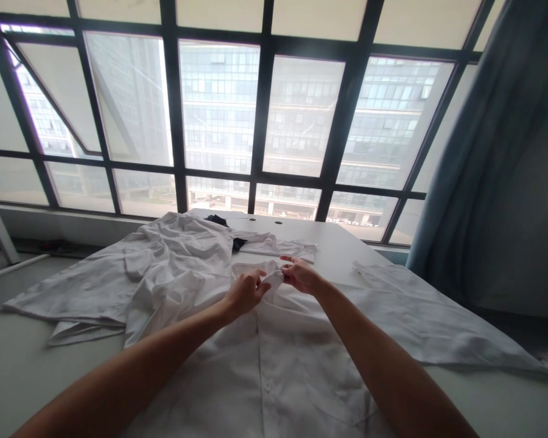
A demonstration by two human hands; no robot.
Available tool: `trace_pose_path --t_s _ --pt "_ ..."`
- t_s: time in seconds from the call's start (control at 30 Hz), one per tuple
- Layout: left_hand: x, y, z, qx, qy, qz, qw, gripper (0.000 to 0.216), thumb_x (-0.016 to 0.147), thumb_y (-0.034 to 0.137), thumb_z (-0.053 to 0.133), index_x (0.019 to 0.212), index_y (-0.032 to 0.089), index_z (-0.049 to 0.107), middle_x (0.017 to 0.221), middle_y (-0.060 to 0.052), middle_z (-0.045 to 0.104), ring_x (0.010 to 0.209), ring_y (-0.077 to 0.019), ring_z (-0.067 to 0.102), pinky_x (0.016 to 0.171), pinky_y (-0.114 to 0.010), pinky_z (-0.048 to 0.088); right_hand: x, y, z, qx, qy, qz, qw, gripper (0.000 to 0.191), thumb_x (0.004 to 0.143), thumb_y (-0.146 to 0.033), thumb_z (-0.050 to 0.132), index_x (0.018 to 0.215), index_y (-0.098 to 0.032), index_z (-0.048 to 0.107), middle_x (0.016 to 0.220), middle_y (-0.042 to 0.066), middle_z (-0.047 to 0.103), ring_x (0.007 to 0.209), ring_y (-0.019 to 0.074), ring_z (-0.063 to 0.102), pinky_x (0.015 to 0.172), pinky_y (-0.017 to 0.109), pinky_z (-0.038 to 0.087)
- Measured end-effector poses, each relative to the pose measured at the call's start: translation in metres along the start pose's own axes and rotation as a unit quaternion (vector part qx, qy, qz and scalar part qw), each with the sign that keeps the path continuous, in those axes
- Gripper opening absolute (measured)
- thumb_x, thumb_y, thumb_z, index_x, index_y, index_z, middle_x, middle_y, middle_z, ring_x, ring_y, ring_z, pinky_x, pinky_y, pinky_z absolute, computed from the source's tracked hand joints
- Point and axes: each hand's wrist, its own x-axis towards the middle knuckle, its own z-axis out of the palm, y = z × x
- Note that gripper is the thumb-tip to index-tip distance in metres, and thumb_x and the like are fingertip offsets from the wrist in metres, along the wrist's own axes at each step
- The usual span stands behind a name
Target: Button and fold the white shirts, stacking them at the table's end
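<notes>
A white button-front shirt [283, 365] lies flat on the white table [342, 240] in front of me, its collar [267, 271] pointing away. My left hand [245, 292] pinches the left side of the collar with curled fingers. My right hand [301, 275] grips the right side of the collar, fingers closed on the cloth. Both forearms stretch over the shirt's front. One sleeve [438, 316] spreads out to the right.
Another white garment [155, 267] lies crumpled on the left of the table, with a dark item [219, 220] beyond it. A large grid window [265, 121] fills the back. A blue-grey curtain [497, 170] hangs at the right.
</notes>
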Motion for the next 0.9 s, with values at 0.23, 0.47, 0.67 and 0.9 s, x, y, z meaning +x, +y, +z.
trace_pose_path --t_s 0.23,0.47,0.67,0.9 --pt "-0.002 0.005 -0.006 0.079 -0.021 0.045 0.996 0.013 0.085 0.012 0.059 0.091 0.018 0.068 0.096 -0.009 0.067 0.095 -0.0234 0.063 0.08 -0.028 0.045 0.001 0.003 -0.001 -0.335 0.033 -0.235 0.912 0.043 0.074 -0.002 0.055 0.113 -0.019 0.066 0.118 0.008 0.054 0.072 0.0095 0.057 0.072 0.028 0.054" --pt "-0.003 0.006 -0.005 0.072 -0.032 0.082 0.994 0.024 0.081 0.005 0.056 0.096 0.017 0.07 0.095 -0.006 0.067 0.091 -0.0195 0.063 0.083 -0.028 0.048 -0.015 -0.017 -0.019 -0.598 -0.035 -0.334 0.728 0.018 0.084 -0.012 0.062 0.093 -0.021 0.075 0.129 0.01 0.053 0.096 0.0206 0.062 0.084 0.036 0.052" --pt "-0.005 0.008 -0.005 0.062 -0.06 0.085 0.993 0.028 0.08 0.004 0.056 0.101 0.015 0.07 0.098 -0.007 0.068 0.091 -0.0208 0.065 0.083 -0.029 0.049 -0.025 -0.022 -0.012 -0.751 0.0 -0.357 0.555 0.018 0.089 -0.014 0.058 0.099 -0.018 0.072 0.115 0.013 0.061 0.101 0.0257 0.059 0.086 0.038 0.048" --pt "-0.005 0.013 -0.008 0.059 -0.063 0.082 0.993 0.029 0.077 0.003 0.054 0.099 0.015 0.068 0.1 -0.008 0.067 0.089 -0.0201 0.064 0.078 -0.028 0.049 -0.015 -0.009 -0.016 -0.63 0.012 -0.345 0.696 0.018 0.084 -0.008 0.055 0.092 -0.018 0.068 0.099 0.008 0.066 0.083 0.0186 0.061 0.078 0.032 0.048"
